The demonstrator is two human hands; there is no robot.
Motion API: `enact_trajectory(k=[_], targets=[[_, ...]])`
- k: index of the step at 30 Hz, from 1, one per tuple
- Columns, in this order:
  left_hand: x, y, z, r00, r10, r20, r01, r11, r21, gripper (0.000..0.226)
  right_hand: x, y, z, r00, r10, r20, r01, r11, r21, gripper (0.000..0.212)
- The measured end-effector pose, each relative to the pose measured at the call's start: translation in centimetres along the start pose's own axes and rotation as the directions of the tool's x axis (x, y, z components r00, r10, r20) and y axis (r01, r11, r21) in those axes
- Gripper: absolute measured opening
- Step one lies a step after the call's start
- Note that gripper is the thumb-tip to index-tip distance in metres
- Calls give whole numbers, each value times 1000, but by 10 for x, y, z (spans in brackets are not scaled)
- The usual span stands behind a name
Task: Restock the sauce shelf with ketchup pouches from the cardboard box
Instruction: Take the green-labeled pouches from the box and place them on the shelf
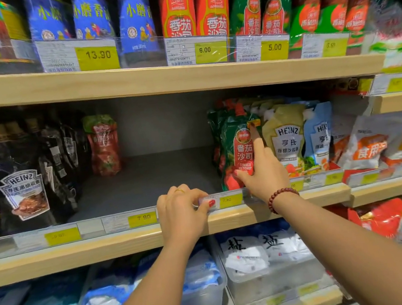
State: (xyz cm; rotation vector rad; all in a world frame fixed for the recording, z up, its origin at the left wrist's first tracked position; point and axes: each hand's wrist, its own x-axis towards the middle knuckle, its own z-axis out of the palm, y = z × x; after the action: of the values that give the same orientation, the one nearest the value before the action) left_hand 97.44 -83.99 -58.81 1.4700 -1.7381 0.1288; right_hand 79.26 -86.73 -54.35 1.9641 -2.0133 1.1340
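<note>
A row of green-and-red ketchup pouches (239, 147) stands upright at the right side of the middle sauce shelf (132, 187). My right hand (264, 169) rests against the front pouch, index finger raised along its face and thumb at its lower edge. My left hand (180, 212) pinches the clear price-tag strip (223, 201) on the shelf's front edge. One red ketchup pouch (103, 145) stands alone at the back left of the bare grey gap. The cardboard box is out of view.
Black Heinz pouches (23, 192) crowd the left of the shelf; yellow and blue Heinz pouches (287, 140) stand right of the ketchup. Bottles fill the shelf above (175, 13). Clear bins of white bags (261, 260) sit below.
</note>
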Motion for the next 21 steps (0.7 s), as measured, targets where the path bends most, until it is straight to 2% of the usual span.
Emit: enact_trajectory(k=[3, 5, 13, 17, 21], targets=[[0, 0, 0, 1000, 3, -5, -3, 1000, 16, 12, -9, -12, 0, 999, 36, -26, -38, 998, -54, 86], [0, 0, 1, 1000, -1, -8, 1, 1000, 29, 13, -10, -19, 2, 999, 49, 3, -49, 997, -65, 88], [-2, -2, 3, 999, 17, -33, -16, 999, 31, 10, 8, -26, 6, 981, 165, 98, -150, 977, -150, 76], [-2, -3, 5, 999, 15, -47, -14, 1000, 24, 9, 18, -22, 8, 969, 215, 121, -192, 966, -175, 52], [-2, -4, 7, 998, 29, -48, -28, 1000, 12, 10, 23, -17, 14, 967, 215, 140, -188, 964, -187, 52]])
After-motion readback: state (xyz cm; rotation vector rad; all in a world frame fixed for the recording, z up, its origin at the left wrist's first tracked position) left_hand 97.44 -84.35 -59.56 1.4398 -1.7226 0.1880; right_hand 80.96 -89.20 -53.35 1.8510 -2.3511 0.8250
